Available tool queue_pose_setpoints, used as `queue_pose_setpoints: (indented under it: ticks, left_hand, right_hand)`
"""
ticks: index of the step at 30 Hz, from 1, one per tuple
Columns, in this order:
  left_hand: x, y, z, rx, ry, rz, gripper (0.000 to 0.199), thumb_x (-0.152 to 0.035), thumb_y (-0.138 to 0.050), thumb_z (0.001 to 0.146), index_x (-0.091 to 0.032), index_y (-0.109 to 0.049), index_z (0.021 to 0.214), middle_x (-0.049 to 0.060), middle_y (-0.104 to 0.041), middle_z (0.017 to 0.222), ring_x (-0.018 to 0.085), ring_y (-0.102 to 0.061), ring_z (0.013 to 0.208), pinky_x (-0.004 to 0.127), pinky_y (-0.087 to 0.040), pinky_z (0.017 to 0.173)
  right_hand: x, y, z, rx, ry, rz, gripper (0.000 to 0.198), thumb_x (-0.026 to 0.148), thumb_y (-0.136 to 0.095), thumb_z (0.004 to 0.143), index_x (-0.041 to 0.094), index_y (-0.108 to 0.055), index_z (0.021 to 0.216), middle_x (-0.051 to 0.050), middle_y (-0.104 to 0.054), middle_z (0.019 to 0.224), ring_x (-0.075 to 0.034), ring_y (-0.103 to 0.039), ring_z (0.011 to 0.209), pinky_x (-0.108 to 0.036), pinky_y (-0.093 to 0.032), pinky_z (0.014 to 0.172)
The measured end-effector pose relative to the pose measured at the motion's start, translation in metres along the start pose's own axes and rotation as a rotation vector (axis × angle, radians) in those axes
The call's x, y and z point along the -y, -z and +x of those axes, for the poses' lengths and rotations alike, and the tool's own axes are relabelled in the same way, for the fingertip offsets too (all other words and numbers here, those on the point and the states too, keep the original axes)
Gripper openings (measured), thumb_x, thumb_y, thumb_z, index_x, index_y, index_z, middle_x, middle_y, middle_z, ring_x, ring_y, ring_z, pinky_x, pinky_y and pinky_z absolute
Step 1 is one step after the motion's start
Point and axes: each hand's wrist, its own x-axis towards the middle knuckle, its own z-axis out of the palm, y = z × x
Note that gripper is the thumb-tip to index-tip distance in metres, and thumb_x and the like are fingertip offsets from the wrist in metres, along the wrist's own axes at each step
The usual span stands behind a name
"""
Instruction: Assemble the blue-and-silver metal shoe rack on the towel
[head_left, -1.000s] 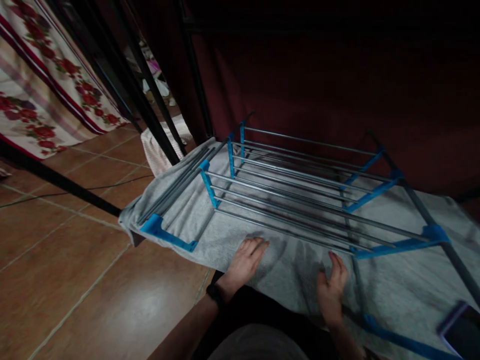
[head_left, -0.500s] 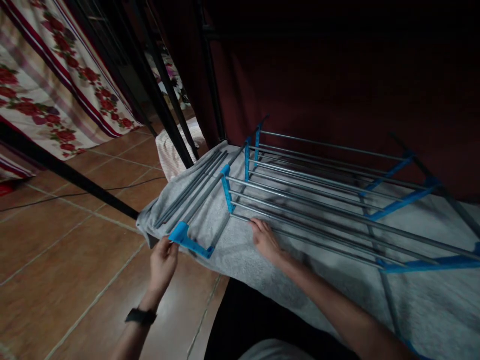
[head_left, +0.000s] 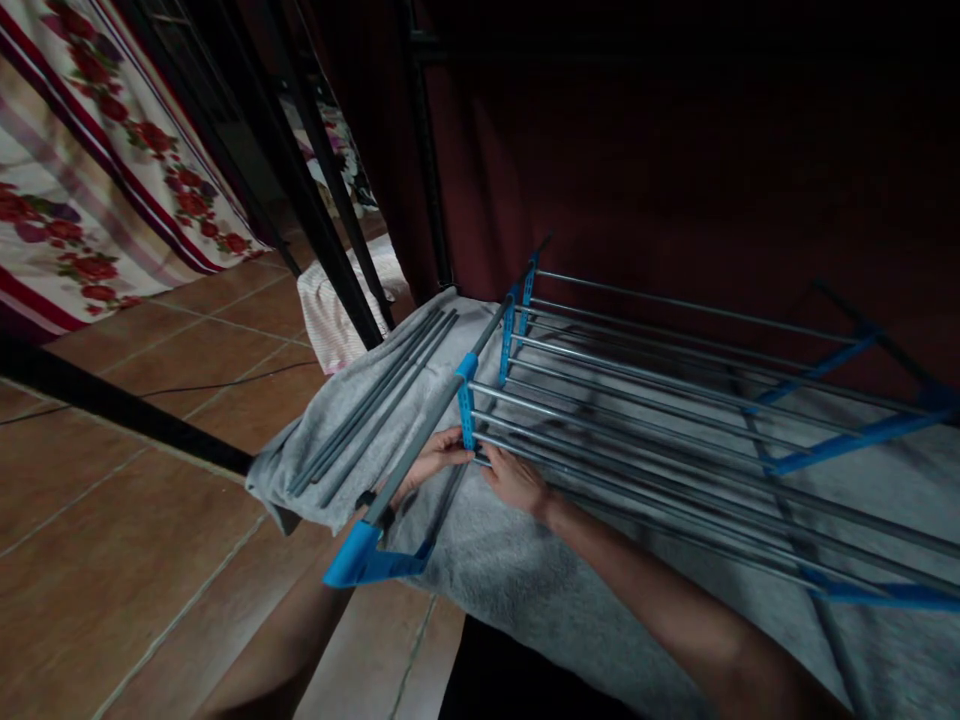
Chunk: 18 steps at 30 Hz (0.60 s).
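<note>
A drying rack (head_left: 600, 415) of grey metal rods and blue plastic parts lies on a grey towel-like cloth. My left hand (head_left: 435, 458) reaches under its side tube (head_left: 420, 450), fingers closed at the lower end of a blue bracket (head_left: 466, 405). Just to the right, my right hand (head_left: 517, 482) pinches the lowest rod close to that same bracket; its fingertips are partly hidden. A blue corner piece (head_left: 364, 560) caps the tube's near end, over my left forearm.
Several loose grey tubes (head_left: 371, 400) lie on the cloth (head_left: 517, 570) at left. Black metal posts (head_left: 322, 180) stand behind, beside a dark red curtain (head_left: 637, 190). A cable (head_left: 225, 383) crosses the tiled floor (head_left: 187, 520). A floral curtain (head_left: 150, 140) hangs at far left.
My left hand has let go of the blue corner piece and moved right to the bracket. My right hand stays by the lowest rod, now closer to the bracket. The view has shifted slightly.
</note>
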Motion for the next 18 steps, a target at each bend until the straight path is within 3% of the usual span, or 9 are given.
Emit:
queue_pose_setpoints:
  ticks: [6,12,18]
  left_hand:
    - [0.007,0.002,0.006,-0.102,-0.040,0.041,0.041,-0.048,-0.076,0.084,-0.016,-0.076,0.109,0.010,-0.075,0.115,0.030,-0.064,0.118,0.047,-0.041,0.115]
    - [0.019,0.007,0.010,-0.113,-0.048,0.091,0.046,-0.055,-0.076,0.082,-0.017,-0.075,0.107,0.010,-0.075,0.115,0.030,-0.065,0.116,0.046,-0.043,0.113]
    - [0.012,0.007,0.009,-0.084,-0.039,0.053,0.045,-0.054,-0.079,0.079,-0.016,-0.076,0.103,0.009,-0.077,0.110,0.028,-0.067,0.110,0.045,-0.044,0.111]
  right_hand:
    - [0.004,0.004,0.000,0.086,-0.059,-0.067,0.045,0.037,-0.044,0.105,0.025,-0.044,0.149,-0.011,-0.073,0.128,-0.027,-0.071,0.112,-0.035,-0.055,0.092]
    - [0.007,0.011,-0.001,0.078,-0.009,-0.051,0.047,0.035,-0.041,0.106,0.028,-0.044,0.153,-0.009,-0.064,0.143,-0.026,-0.065,0.125,-0.037,-0.053,0.101]
    - [0.006,0.012,-0.002,0.042,0.006,0.035,0.048,0.034,-0.046,0.105,0.026,-0.048,0.153,-0.009,-0.062,0.145,-0.024,-0.061,0.130,-0.033,-0.047,0.108]
